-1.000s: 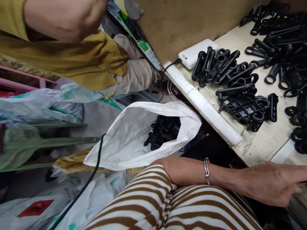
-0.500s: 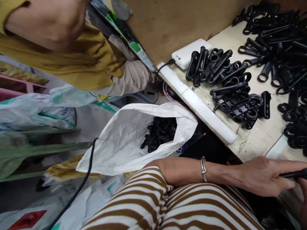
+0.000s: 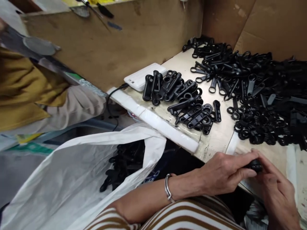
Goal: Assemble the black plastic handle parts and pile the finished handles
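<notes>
My left hand [image 3: 224, 172] and my right hand [image 3: 275, 188] meet at the near edge of the table [image 3: 216, 140], both pinched on one small black plastic part [image 3: 254, 165] held between the fingertips. A silver bangle [image 3: 168, 192] circles my left wrist. Just beyond the hands lies a heap of black rings and long black handle parts [image 3: 259, 95]. A smaller group of black handle parts [image 3: 184, 99] lies to the left of it.
A white bag [image 3: 79, 179] holding more black parts [image 3: 122, 166] stands open left of my lap. A white power bank [image 3: 144, 76] with a cable sits at the table's back left. Cardboard walls [image 3: 134, 41] ring the table. Another person in yellow [image 3: 26, 89] sits at far left.
The view has swung right and up onto the table. My left hand has drawn in to the table edge and my right hand has joined it on the black part.
</notes>
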Available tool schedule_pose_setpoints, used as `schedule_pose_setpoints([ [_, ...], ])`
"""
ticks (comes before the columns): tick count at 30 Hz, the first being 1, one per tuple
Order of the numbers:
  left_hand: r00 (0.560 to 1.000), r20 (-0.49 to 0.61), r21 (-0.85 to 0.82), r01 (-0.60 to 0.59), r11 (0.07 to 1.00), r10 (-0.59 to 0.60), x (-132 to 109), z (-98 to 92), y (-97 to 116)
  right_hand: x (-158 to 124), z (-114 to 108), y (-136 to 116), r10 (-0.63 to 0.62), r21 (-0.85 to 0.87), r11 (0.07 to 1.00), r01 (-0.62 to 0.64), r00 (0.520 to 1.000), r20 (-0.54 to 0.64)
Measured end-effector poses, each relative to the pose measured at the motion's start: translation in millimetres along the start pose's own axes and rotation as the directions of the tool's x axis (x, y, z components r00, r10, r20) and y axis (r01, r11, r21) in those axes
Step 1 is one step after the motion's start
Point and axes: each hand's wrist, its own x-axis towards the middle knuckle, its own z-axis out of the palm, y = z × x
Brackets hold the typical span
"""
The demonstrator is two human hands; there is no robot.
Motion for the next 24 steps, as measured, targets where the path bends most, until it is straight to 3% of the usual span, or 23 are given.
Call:
schedule_pose_setpoints([
  [2,1.000,-0.023,0.011,0.014,1.000,-0.013,-2.0,4.8,-0.9,8.2,8.5,-8.4,0.040,0.003,0.999,-0.040,0.999,-0.015],
  [5,0.987,-0.144,0.059,0.078,0.995,-0.069,-4.4,6.3,-5.1,22.5,23.9,-26.4,0.030,-0.069,0.997,-0.027,0.999,0.033],
  [8,0.974,-0.219,0.254,-0.002,0.967,0.059,-7.5,-6.8,-5.0,44.4,28.1,-50.0,-0.087,-0.118,0.987,0.113,0.975,0.205],
  [9,0.959,-0.244,0.380,-0.041,0.924,0.142,-9.0,-14.1,-3.8,53.9,26.4,-57.5,-0.142,-0.143,0.973,0.181,0.958,0.250],
  [11,0.903,-0.290,0.658,-0.051,0.752,0.315,-12.0,-31.4,-1.1,75.8,21.6,-70.4,-0.257,-0.260,0.907,0.332,0.924,0.281],
  [13,0.845,-0.321,0.836,0.041,0.547,0.428,-14.1,-49.5,-0.1,99.8,19.0,-80.5,-0.357,-0.488,0.743,0.458,0.888,0.289],
  [15,0.813,-0.347,0.898,0.146,0.414,0.466,-14.1,-66.0,-1.9,123.0,22.3,-88.4,-0.391,-0.672,0.543,0.503,0.860,0.327],
  [17,0.813,-0.375,0.910,0.231,0.344,0.446,-11.5,-79.7,-6.0,142.8,32.1,-94.5,-0.363,-0.746,0.419,0.517,0.849,0.384],
  [20,0.852,-0.419,0.894,0.327,0.305,0.315,-3.9,-94.7,-13.0,164.5,53.9,-98.4,-0.257,-0.792,0.318,0.520,0.852,0.456],
  [22,0.875,-0.440,0.878,0.370,0.305,0.204,1.4,-101.2,-15.6,174.4,67.0,-96.3,-0.184,-0.809,0.291,0.510,0.860,0.476],
  [24,0.882,-0.451,0.864,0.395,0.312,0.135,5.1,-105.1,-15.9,181.7,73.8,-92.1,-0.165,-0.801,0.322,0.505,0.863,0.478],
])
